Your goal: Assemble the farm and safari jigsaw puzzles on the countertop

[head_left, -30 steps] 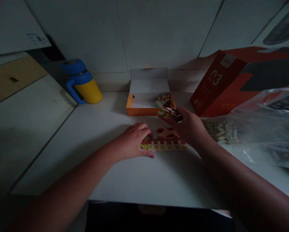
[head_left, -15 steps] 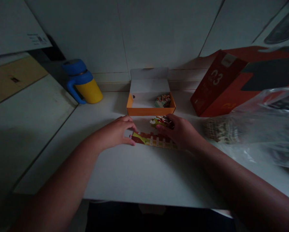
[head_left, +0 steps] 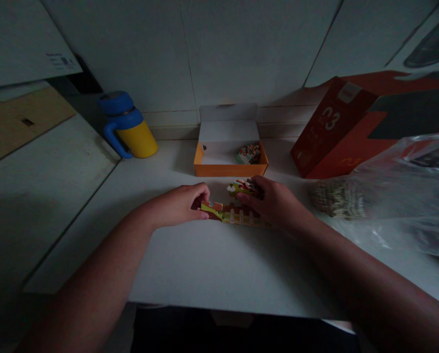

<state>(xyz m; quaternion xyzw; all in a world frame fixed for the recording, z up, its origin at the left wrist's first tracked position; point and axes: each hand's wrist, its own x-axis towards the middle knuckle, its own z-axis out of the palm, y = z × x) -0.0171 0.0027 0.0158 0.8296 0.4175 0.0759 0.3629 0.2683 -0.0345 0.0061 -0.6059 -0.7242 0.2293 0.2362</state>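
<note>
My left hand (head_left: 190, 205) is closed, thumb and fingers pinching the left-end jigsaw puzzle piece (head_left: 212, 211), brown and yellow-green, which looks slightly raised. To its right a row of puzzle pieces (head_left: 241, 215) lies on the table, brown above and yellow below with pale upright marks. My right hand (head_left: 274, 198) grips a stack of puzzle pieces (head_left: 239, 188) just above the row; its fingers hide the stack's right end, and its wrist covers the row's right end. Behind the hands, an orange box (head_left: 231, 170) with its lid up holds more puzzle pieces (head_left: 249, 154).
A blue-and-yellow mug (head_left: 136, 137) stands at the back left. On the right are a large red box (head_left: 326, 132) and a clear plastic bag (head_left: 396, 196) with a stack of pieces (head_left: 337, 198) beside it. The white table (head_left: 205, 274) ends at my lap.
My left thumb and fingers have closed on the left-end puzzle piece, which now looks tilted up from the row. My right hand still holds its stack, nearly unmoved.
</note>
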